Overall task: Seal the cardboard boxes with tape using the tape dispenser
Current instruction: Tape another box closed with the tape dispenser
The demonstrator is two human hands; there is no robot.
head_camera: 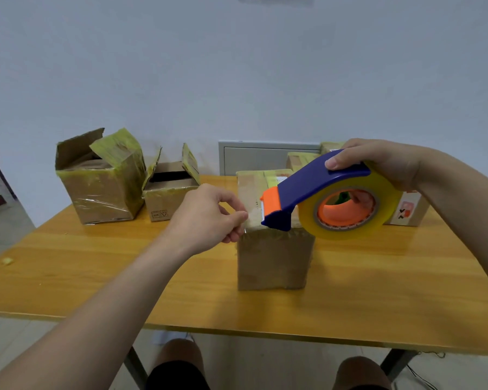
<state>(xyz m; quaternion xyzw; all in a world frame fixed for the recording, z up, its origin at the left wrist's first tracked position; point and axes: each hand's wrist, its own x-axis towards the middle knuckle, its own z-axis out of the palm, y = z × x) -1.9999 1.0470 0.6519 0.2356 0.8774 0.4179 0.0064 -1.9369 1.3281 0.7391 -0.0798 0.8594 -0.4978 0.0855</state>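
Note:
A closed cardboard box [273, 260] stands in the middle of the wooden table [96, 271]. My right hand [383, 161] grips a blue and orange tape dispenser [316, 187] with a yellowish tape roll [389, 204], held just above the box's top, cutter end pointing left. My left hand [209, 218] pinches the free end of clear tape [252, 216] at the box's top left edge, right next to the cutter.
Two open boxes stand at the table's back left, a large one [99, 181] and a small one [169, 195]. More boxes [406, 209] sit behind the dispenser at back right. A tape scrap [6, 260] lies near the left edge. My knees show below the table.

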